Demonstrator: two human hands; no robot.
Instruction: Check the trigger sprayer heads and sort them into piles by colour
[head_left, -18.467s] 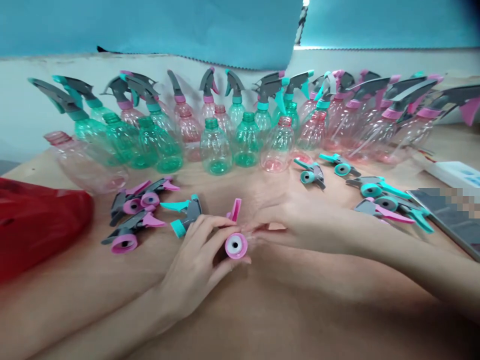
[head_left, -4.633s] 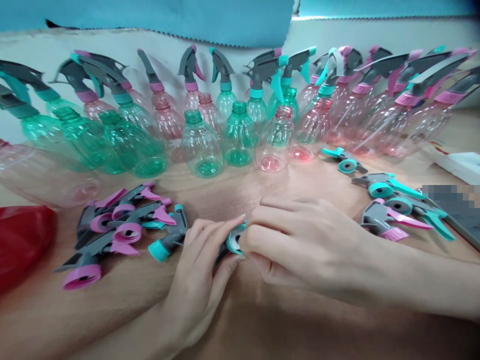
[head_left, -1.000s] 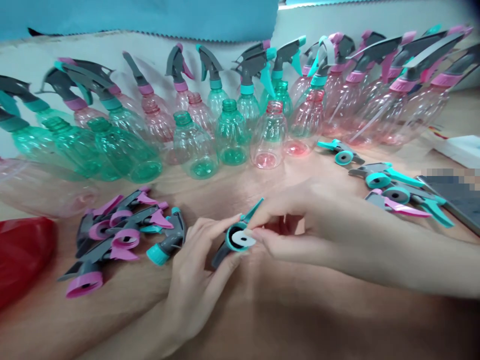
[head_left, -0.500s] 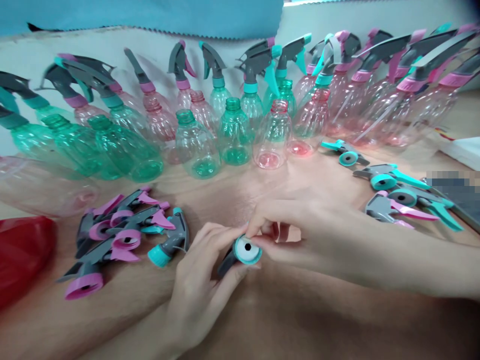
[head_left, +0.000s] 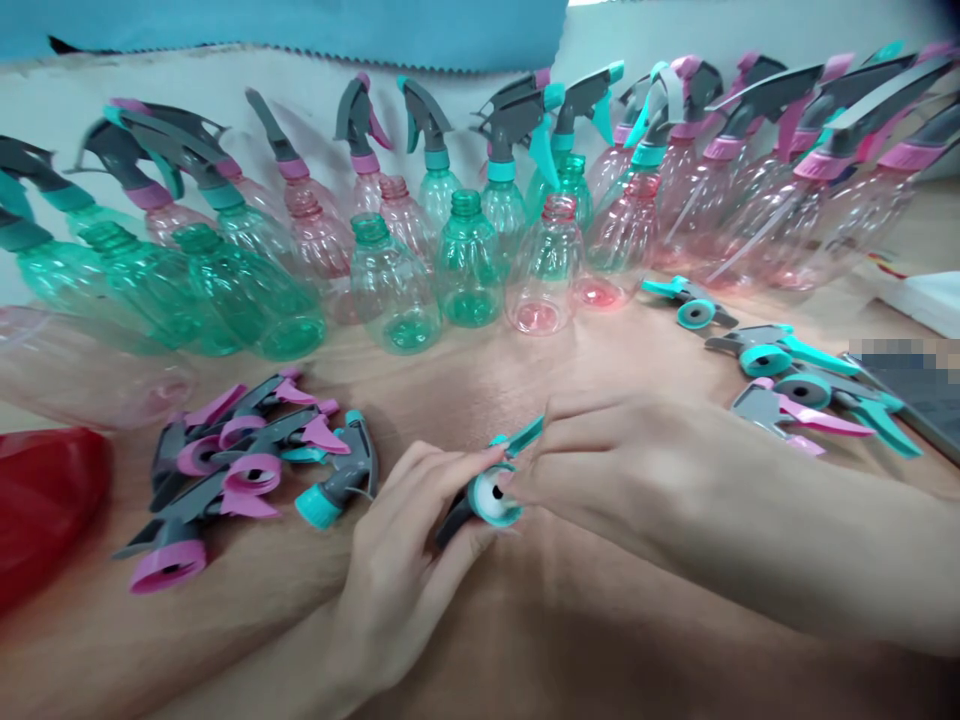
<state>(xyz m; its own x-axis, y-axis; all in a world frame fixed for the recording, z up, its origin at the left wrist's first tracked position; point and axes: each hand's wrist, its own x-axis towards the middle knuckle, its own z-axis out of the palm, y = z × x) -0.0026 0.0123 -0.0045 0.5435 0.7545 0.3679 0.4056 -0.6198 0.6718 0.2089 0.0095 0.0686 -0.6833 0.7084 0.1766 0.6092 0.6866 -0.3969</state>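
Note:
Between my hands is a grey and teal trigger spray head [head_left: 459,520], its round teal collar turned up toward me with a white disc and a dark hole inside. My left hand [head_left: 409,540] is closed around its body from the left. The fingers of my right hand [head_left: 592,460] press at the collar's right side, a fingertip over the white disc; the other fingers are curled, and I cannot make out whether they hold anything small. Left of my left hand lie a teal-collared spray head [head_left: 349,470] and several pink-collared spray heads [head_left: 251,475].
Green open-necked bottles [head_left: 469,265] and a clear pink bottle [head_left: 544,270] stand behind my hands, with several capped bottles [head_left: 502,200] further back. More spray heads [head_left: 802,390] lie at the right beside a dark flat object [head_left: 922,400]. Red plastic [head_left: 49,510] lies at left.
My right hand has turned over the collar, its fingertip moving onto the white disc. The teal trigger now shows above the collar. My left hand has kept its grip.

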